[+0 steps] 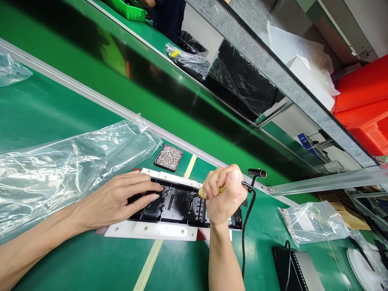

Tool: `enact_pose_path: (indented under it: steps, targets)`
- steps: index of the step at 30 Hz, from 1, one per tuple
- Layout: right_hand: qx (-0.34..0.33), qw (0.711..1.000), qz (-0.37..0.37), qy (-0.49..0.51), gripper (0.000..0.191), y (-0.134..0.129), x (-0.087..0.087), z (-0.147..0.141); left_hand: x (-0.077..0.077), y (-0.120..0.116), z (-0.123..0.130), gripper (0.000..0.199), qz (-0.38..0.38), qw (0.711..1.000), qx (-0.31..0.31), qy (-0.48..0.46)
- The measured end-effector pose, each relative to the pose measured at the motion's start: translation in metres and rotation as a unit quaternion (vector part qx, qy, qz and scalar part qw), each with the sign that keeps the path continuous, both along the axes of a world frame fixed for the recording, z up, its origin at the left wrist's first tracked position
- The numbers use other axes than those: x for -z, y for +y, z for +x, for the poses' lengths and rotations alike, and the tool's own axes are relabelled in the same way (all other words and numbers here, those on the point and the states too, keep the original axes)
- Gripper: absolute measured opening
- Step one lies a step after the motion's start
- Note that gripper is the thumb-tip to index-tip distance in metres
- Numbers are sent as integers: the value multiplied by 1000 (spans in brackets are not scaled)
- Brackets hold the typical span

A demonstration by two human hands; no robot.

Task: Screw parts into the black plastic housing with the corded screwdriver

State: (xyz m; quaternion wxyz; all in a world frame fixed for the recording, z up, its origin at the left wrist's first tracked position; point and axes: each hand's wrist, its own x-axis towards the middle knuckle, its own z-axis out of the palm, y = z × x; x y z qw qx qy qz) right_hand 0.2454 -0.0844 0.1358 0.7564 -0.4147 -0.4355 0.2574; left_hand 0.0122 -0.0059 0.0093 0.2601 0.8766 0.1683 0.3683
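Note:
My right hand [226, 194] is wrapped round the yellow handle of a soldering iron [202, 193]. A black cord runs from the iron's rear, and its dark tip points left and down at a black plastic housing [174, 206]. My left hand [127, 198] rests on the housing's left end, fingers stretched out and thumb apart, gripping nothing. White fixture blocks [151, 230] on a reddish base flank the housing along both long sides. Just beyond lies a small black tray [169, 157] full of tiny silvery metal pieces. Whether the tip touches the housing I cannot tell.
A clear plastic bag [75, 157] spreads across the left of the green bench. Behind my right hand stands a black tubular holder [257, 173]. To the right lie a bag of small parts [312, 222] and a dark device [297, 268]. A metal rail [169, 135] borders the bench.

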Motion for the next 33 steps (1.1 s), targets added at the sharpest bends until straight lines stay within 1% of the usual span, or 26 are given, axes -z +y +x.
enact_pose_path:
  steps: [4, 11, 19, 25, 33]
  targets:
    - [-11, 1000, 11, 11, 58, 0, 0, 0, -1, 0, -1, 22, 4, 1000, 0, -1]
    - [10, 1000, -9, -20, 57, -1, 0, 2, -2, -1, -1, 22, 1, 1000, 2, 6]
    - [-8, 1000, 13, 7, 58, -2, -1, 0, -3, 0, -1, 22, -1, 1000, 2, 7]
    - [9, 1000, -13, -5, 59, -1, -2, 1, -1, -1, -2, 23, -14, 1000, -1, 8]
    - [4, 1000, 0, -2, 58, 0, -2, 0, 0, 0, -2, 22, -5, 1000, 1, 8]
